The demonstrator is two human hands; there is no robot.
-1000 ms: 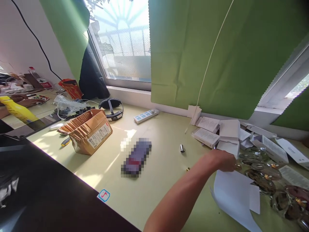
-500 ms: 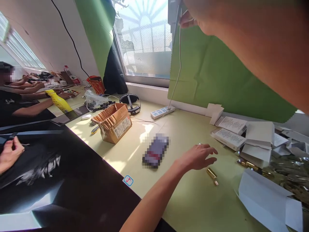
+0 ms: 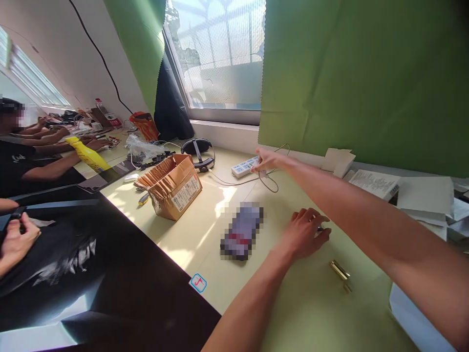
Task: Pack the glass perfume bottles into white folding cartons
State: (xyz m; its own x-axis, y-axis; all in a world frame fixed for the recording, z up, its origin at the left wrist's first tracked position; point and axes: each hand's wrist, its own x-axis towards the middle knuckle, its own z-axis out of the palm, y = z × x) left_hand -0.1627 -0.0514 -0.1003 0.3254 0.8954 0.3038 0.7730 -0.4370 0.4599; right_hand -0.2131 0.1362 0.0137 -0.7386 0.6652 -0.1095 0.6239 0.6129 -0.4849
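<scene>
Whether the right hand (image 3: 266, 160) pinches anything at the right end of the power strip (image 3: 240, 169), or the left hand (image 3: 303, 233) grips the small silvery piece (image 3: 320, 229) by its thumb, I cannot tell. The strip, long and white with blue-marked sockets, lies below the window (image 3: 223, 63).

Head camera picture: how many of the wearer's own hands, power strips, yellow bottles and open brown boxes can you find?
Own hands (left hand, right hand): 2
Power strip: 1
Yellow bottle: 1
Open brown box: 1
Total: 5
</scene>
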